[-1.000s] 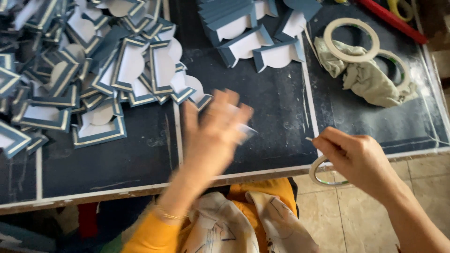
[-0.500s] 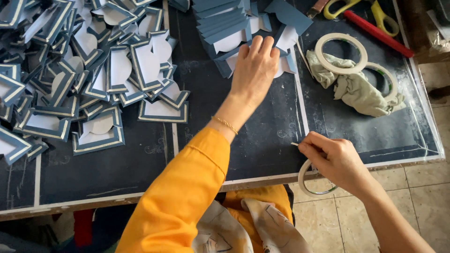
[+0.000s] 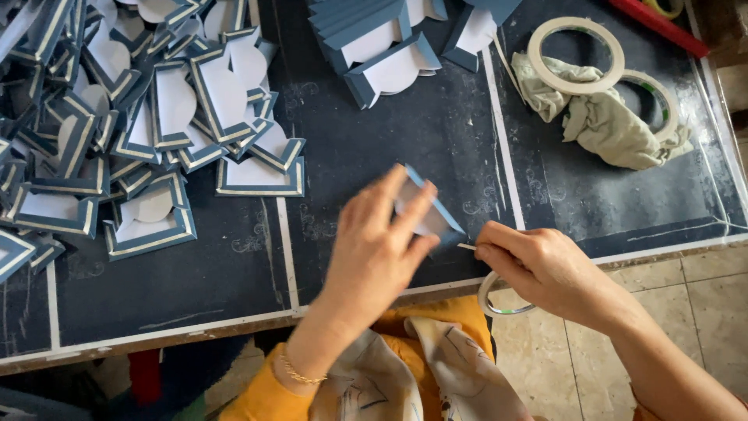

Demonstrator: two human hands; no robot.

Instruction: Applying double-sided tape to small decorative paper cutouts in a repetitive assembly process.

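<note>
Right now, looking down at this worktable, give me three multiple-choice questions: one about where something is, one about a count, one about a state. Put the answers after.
1. Where does the crumpled cloth lie?
A. at the right end of the table, by the tape rolls
B. under the left pile of pieces
C. on the floor tiles

2. How many tape rolls lie on the dark table?
A. none
B. two
C. five

3. What is the left hand doing?
A. lying flat and empty
B. gripping scissors
C. holding a blue-and-white card piece

Answers:
1 A, the cloth lies against both rolls at the table's right end.
2 B, one roll lies on the cloth and another just right of it; a third ring is with the right hand, off the table.
3 C, the fingers pinch the piece above the table edge.
</note>
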